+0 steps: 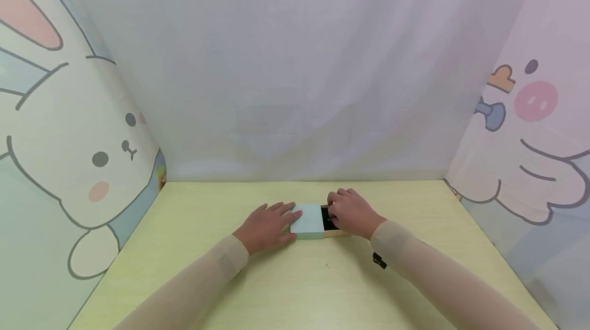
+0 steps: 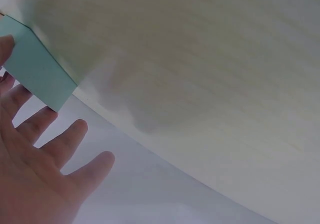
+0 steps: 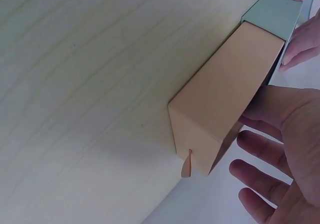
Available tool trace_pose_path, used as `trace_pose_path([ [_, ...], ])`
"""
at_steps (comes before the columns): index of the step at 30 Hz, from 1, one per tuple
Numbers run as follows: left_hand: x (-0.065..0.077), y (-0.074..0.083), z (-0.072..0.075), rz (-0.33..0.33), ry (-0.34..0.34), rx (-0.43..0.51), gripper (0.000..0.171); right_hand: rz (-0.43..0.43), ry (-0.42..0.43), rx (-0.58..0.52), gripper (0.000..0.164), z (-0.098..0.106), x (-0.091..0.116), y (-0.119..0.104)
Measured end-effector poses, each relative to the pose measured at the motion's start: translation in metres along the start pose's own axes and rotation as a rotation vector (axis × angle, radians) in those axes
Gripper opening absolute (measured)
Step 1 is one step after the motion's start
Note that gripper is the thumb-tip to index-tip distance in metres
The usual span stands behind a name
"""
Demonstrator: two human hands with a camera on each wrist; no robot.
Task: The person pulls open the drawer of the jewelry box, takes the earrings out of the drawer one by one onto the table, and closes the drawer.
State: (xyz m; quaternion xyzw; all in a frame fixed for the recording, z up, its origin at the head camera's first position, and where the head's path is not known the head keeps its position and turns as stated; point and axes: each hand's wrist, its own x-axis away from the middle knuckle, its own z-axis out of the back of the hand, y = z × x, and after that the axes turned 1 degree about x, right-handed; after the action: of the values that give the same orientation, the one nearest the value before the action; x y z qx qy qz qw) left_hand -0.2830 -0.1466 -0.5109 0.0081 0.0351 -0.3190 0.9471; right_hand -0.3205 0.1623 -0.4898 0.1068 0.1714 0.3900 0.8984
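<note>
A mint-green box sleeve (image 1: 307, 220) lies on the table, with an orange-tan drawer (image 3: 225, 79) with a dark inside slid partly out of its right end. My left hand (image 1: 269, 227) rests at the sleeve's left end, fingers spread and fairly straight, the thumb along its near side. Over the drawer is my right hand (image 1: 352, 213); its thumb and index finger reach down into the drawer, where their tips are hidden. I cannot tell whether they pinch something. The other right fingers hang outside, past the drawer's far wall. A small ribbon pull tab (image 3: 186, 165) hangs from the drawer's end.
The pale wooden table (image 1: 221, 294) extends around the box. A plain light curtain (image 1: 295, 74) stands behind it, with cartoon-printed cloth (image 1: 83, 130) at the sides. A black strap end (image 1: 379, 260) hangs under the right sleeve.
</note>
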Motion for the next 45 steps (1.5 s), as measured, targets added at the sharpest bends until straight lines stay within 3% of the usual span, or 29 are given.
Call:
trace_pose_path([
  [10, 0.001, -0.001, -0.001, -0.006, 0.015, -0.011, 0.066, -0.014, -0.007, -0.003, 0.016, 0.000, -0.004, -0.005],
  [28, 0.000, -0.001, -0.004, -0.018, 0.030, -0.030, 0.066, 0.026, 0.130, 0.000, 0.019, 0.000, -0.003, 0.002],
  [39, -0.002, 0.000, -0.001, 0.005, 0.009, -0.016, 0.066, 0.017, 0.143, -0.018, 0.024, 0.017, 0.005, 0.003],
  [45, -0.003, 0.000, -0.003, 0.014, -0.008, -0.011, 0.068, 0.052, 0.179, -0.002, 0.027, 0.030, 0.017, -0.004],
])
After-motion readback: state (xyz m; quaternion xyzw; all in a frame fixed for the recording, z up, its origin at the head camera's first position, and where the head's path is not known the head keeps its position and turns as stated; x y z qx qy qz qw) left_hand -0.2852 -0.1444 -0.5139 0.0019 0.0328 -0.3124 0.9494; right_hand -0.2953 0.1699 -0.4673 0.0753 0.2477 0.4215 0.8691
